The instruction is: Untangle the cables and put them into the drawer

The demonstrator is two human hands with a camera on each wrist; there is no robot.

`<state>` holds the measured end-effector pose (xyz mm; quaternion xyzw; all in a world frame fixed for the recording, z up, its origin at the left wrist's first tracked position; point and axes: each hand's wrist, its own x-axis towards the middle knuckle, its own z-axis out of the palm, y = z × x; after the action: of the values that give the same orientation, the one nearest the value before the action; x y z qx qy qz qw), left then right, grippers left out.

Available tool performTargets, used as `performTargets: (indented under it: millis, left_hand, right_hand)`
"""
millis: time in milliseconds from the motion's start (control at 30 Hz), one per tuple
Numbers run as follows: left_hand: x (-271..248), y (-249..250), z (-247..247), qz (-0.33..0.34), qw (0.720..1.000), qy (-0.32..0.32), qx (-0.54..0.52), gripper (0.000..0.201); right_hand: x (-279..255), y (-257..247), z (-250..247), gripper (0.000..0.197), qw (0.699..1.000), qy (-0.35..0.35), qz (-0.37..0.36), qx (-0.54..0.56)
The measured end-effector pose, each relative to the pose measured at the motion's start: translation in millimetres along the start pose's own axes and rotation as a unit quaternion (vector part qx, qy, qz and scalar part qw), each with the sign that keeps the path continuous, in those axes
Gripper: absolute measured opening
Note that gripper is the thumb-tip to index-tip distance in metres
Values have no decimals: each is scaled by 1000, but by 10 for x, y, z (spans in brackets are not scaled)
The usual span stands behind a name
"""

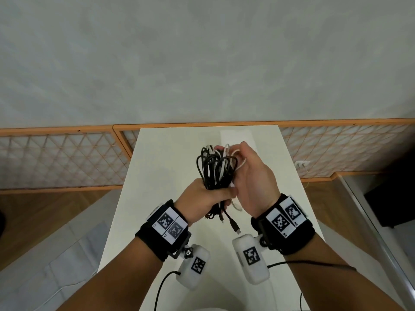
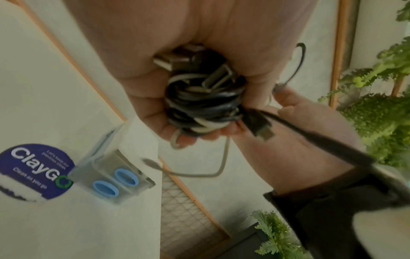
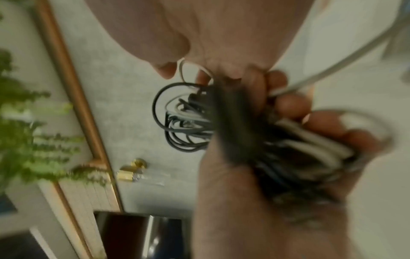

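Observation:
A tangled bundle of black and white cables point(image 1: 216, 169) is held above the white table point(image 1: 161, 167). My left hand point(image 1: 221, 194) grips the bundle's lower part in a fist, and plug ends point(image 1: 234, 226) dangle below it. In the left wrist view the cables point(image 2: 204, 103) fill the fist, with a black plug point(image 2: 260, 125) sticking out. My right hand point(image 1: 234, 154) is at the bundle's upper right, its fingers curled into the white cable loops point(image 1: 226, 151). The right wrist view shows a white loop point(image 3: 188, 67) hooked at its fingers point(image 3: 201, 77). No drawer is in view.
A lattice panel with an orange frame point(image 1: 67, 158) runs along the wall behind the table. A white plug point(image 1: 301, 163) sits at the right, with a black box point(image 1: 390, 198) on the floor beyond. Green plants point(image 2: 381, 112) and a clear holder with blue rings point(image 2: 115, 182) show in the left wrist view.

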<state>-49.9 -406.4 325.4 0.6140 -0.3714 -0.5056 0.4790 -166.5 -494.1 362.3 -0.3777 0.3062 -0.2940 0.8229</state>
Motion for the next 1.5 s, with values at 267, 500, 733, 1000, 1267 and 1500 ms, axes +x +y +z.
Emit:
performTargets:
  millis: [267,500,733,1000,1267,1500]
  left_hand:
    - [97,-20,-211,6,974,204,-103,28]
    - [80,-137,-11,47,987,152,-39,4]
    - [87,-241,-3,85,995,57,1,15]
    - [184,-375,78,0,997,80,-11,24]
    - [367,-483,207,-38,986,118,113,10]
    - [479,-532,553,15,938,101,332,32]
  right_hand:
    - [-120,553,-524,36,909,133,-189,-347]
    - [-5,622,-525,67,975,76,113,-173]
    - [53,665,-509,14,982,107,133,-79]
    - [153,641,-524,26,988,140,10,-69]
    - [92,559,-547,29,983,56,28,-171]
    - [297,527,-661,74,982,125,45,-137]
